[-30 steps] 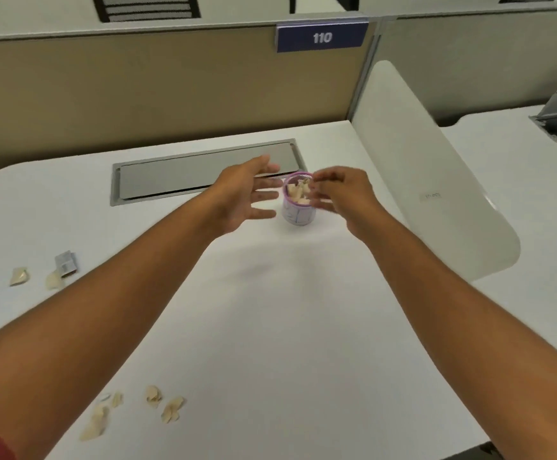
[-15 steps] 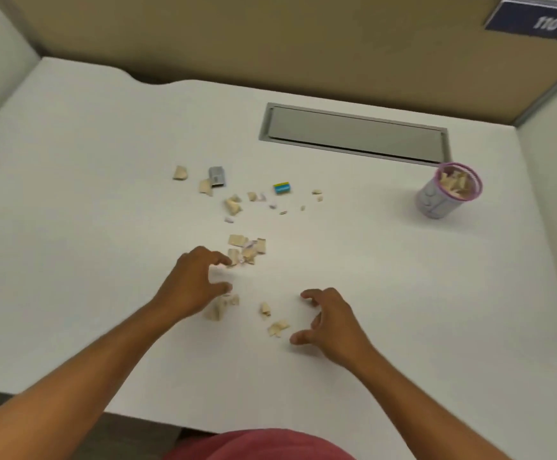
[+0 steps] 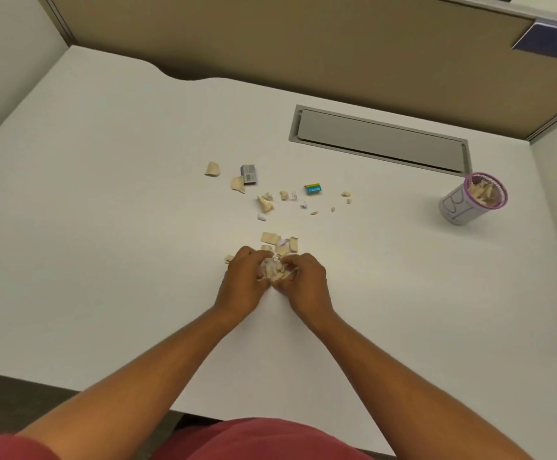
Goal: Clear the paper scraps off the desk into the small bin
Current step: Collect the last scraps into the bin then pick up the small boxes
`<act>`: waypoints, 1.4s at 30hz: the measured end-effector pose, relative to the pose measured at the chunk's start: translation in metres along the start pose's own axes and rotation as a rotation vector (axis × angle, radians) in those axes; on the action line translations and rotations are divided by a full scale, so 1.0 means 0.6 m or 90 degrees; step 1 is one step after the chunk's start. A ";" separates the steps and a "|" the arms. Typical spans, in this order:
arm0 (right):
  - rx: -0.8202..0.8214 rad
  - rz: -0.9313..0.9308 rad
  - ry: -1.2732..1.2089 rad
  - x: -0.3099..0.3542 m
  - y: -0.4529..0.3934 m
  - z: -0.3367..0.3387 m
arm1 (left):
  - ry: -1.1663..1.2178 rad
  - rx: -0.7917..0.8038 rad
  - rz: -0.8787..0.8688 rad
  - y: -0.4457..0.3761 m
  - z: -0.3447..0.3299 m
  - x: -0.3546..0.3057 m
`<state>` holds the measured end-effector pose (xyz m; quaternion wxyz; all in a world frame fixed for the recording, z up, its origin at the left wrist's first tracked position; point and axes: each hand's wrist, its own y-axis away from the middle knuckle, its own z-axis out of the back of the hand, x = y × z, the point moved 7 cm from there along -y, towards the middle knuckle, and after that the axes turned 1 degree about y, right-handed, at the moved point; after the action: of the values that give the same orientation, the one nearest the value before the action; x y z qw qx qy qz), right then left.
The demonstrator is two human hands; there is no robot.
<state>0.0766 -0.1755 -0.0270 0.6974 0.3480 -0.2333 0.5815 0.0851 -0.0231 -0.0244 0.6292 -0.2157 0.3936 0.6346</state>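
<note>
On the white desk [image 3: 104, 227], my left hand [image 3: 242, 282] and my right hand [image 3: 305, 282] are cupped together around a small heap of beige paper scraps [image 3: 275, 269], pressing it between the fingers. More scraps [image 3: 278, 242] lie just beyond my fingertips. Several further pieces [image 3: 265, 203] are scattered towards the middle of the desk. The small bin [image 3: 463, 207], a white cup with a purple rim, stands far to the right and holds beige scraps.
A grey printed wrapper [image 3: 249, 174] and a small blue and yellow label [image 3: 313, 189] lie among the scraps. A grey cable hatch [image 3: 380, 141] is set into the desk behind them. A beige partition [image 3: 303, 44] closes the back; the desk's front edge is near my body.
My hands left the bin a second ago. Half a second ago they were apart and open over the near scraps; now they have closed together and gathered those scraps into one heap.
</note>
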 end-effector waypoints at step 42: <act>0.092 0.278 0.382 0.056 -0.154 -0.004 | -0.026 0.092 -0.121 -0.158 0.058 -0.010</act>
<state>0.1737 -0.1596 -0.0237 0.5677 0.1528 -0.0457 0.8076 0.1855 -0.0096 -0.0205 0.7080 -0.1932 0.4036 0.5464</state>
